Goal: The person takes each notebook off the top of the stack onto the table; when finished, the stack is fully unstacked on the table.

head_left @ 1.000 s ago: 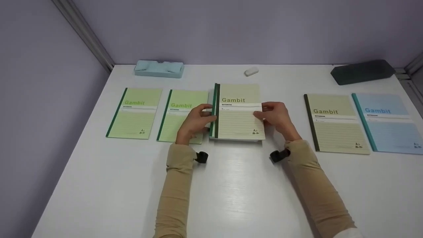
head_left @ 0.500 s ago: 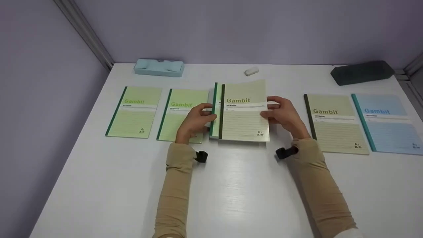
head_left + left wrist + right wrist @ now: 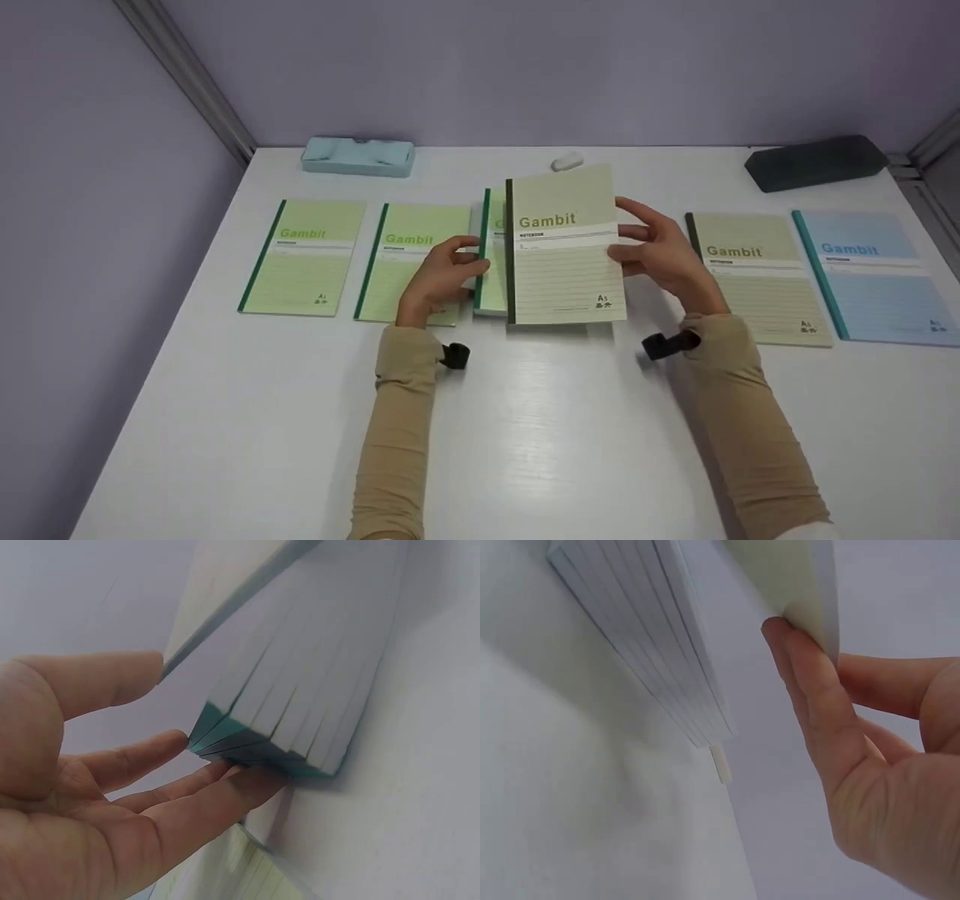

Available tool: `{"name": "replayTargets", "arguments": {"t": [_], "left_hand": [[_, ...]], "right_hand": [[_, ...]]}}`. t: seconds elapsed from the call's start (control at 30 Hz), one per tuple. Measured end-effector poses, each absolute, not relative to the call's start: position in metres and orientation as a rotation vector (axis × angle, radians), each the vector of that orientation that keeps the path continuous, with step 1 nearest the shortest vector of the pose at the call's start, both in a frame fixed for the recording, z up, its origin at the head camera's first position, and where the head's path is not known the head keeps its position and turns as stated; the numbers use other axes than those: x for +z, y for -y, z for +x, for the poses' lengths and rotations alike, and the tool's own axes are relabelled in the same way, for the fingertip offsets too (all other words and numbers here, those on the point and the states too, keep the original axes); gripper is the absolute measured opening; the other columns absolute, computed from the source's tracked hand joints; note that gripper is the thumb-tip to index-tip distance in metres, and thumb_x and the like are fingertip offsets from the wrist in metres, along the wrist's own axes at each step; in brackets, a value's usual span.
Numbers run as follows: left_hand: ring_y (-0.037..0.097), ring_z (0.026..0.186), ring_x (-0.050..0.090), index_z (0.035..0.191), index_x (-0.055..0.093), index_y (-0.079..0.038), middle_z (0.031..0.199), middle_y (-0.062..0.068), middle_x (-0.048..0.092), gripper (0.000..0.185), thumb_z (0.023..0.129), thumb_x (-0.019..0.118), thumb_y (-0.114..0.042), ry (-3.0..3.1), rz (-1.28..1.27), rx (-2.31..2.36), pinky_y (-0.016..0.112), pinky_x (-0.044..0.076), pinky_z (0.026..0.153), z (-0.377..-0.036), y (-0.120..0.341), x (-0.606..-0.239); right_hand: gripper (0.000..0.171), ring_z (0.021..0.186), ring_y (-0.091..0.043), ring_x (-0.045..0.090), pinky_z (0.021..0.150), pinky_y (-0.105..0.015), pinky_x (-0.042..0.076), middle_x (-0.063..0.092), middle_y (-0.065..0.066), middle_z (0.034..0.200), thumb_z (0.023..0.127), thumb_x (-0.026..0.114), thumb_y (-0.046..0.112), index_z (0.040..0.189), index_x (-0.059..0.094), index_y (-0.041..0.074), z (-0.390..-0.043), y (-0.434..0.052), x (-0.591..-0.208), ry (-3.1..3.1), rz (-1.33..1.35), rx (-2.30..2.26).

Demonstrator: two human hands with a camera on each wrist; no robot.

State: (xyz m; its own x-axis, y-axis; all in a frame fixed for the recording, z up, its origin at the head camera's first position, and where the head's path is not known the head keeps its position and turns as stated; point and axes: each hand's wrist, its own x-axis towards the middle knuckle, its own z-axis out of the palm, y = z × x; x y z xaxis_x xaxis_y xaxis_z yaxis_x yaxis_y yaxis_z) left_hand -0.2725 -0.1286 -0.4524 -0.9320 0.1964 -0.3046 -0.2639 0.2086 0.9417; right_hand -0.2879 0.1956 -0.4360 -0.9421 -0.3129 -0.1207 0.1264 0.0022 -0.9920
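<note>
My right hand point(image 3: 666, 253) pinches the right edge of a beige notebook point(image 3: 564, 277) with a dark spine, thumb on the cover and fingers behind. The right wrist view shows this notebook raised and tilted above a stack of several notebooks point(image 3: 649, 645). In the head view it covers most of the stack, leaving a strip of green cover point(image 3: 493, 277) and its dark green spine visible. My left hand point(image 3: 437, 279) is at the stack's left side. In the left wrist view its fingers point(image 3: 217, 810) lie extended against the teal spines, with the thumb apart from them.
Two green notebooks point(image 3: 304, 274) point(image 3: 409, 289) lie left. On the right are another beige notebook point(image 3: 772, 300) and a blue one point(image 3: 885, 296). Along the back edge stand a light blue case point(image 3: 358, 157), a white eraser point(image 3: 567, 161) and a dark case point(image 3: 817, 163).
The beige notebook has come up off the stack and moved right in my right hand, uncovering the green cover underneath. My left hand has stayed at the stack's spine.
</note>
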Motion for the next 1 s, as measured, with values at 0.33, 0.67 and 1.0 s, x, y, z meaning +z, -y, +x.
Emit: {"name": "replayTargets", "arguments": {"t": [0.33,0.67,1.0], "left_hand": [[0.025,0.113,0.055,0.139,0.047,-0.015,0.134,0.013,0.050,0.050,0.093,0.065,-0.024,-2.144,-0.048,1.747,0.045,0.048,0.089,-0.271,0.131,-0.453],[0.025,0.111,0.055,0.139,0.047,-0.013,0.130,0.013,0.053,0.050,0.093,0.064,-0.023,-2.200,-0.012,1.733,0.041,0.047,0.088,-0.271,0.130,-0.454],[0.025,0.106,0.057,0.139,0.048,-0.014,0.130,0.014,0.052,0.050,0.093,0.065,-0.023,-2.162,-0.054,1.758,0.041,0.049,0.084,-0.272,0.127,-0.452]], "right_hand": [[0.081,0.087,-0.021,0.068,0.062,-0.030,0.055,0.065,-0.008,0.114,0.085,0.062,-0.014,0.152,0.026,0.013,-0.278,-0.221,-0.417,-1.950,-0.213,-2.180],[0.081,0.080,-0.020,0.064,0.057,-0.026,0.050,0.064,-0.009,0.111,0.084,0.068,-0.007,0.151,0.029,0.019,-0.273,-0.256,-0.413,-2.024,-0.089,-2.155],[0.082,0.088,-0.021,0.068,0.066,-0.031,0.055,0.067,-0.001,0.111,0.085,0.067,-0.007,0.152,0.027,0.019,-0.271,-0.294,-0.422,-1.964,0.020,-2.146]]}}
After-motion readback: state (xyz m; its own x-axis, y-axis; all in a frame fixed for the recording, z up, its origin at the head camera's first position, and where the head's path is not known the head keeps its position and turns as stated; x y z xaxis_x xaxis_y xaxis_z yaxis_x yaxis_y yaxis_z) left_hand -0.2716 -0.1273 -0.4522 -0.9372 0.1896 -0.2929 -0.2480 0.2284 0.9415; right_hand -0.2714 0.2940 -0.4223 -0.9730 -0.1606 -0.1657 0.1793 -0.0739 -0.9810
